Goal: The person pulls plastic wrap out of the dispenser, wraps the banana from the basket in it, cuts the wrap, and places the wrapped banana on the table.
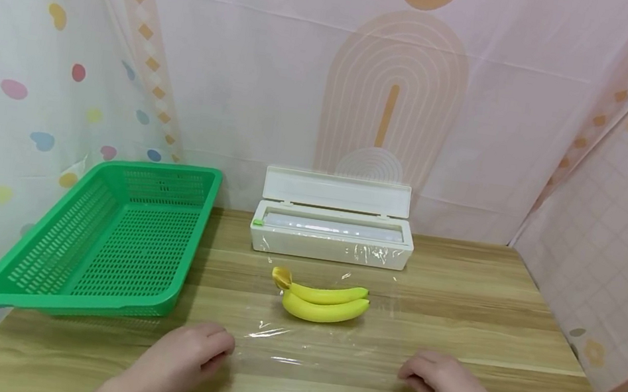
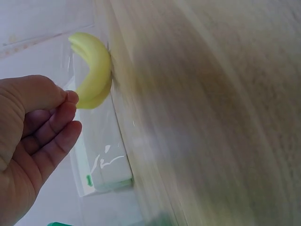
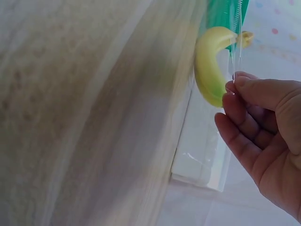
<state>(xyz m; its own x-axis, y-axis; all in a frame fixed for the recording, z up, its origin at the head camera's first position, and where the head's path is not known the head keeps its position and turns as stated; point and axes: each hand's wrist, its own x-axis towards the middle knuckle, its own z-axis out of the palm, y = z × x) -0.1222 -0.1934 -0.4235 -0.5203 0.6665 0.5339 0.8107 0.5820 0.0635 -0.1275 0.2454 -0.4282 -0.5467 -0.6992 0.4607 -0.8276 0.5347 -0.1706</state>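
Both hands pinch the near corners of a clear sheet of cling film [image 1: 286, 360] between thumb and fingertips. My left hand [image 1: 179, 358] has the near left corner, and my right hand [image 1: 446, 389] has the near right one. In the right wrist view, a gathered strand of film rises from the pinching fingertips [image 3: 241, 81]. Two joined yellow bananas [image 1: 325, 309] lie within the sheet's outline, stem to the left. Behind them stands a white cling film dispenser [image 1: 330, 249], lid raised, a film roll [image 1: 333, 227] inside. The sheet stretches from its front edge toward me.
A green perforated basket [image 1: 194, 233] stands on the left of the wooden table [image 1: 457, 290], its near end by my left hand. Patterned curtains [image 1: 258, 81] hang behind the table and along both sides. A small green piece [image 1: 258, 222] sits at the dispenser's left end.
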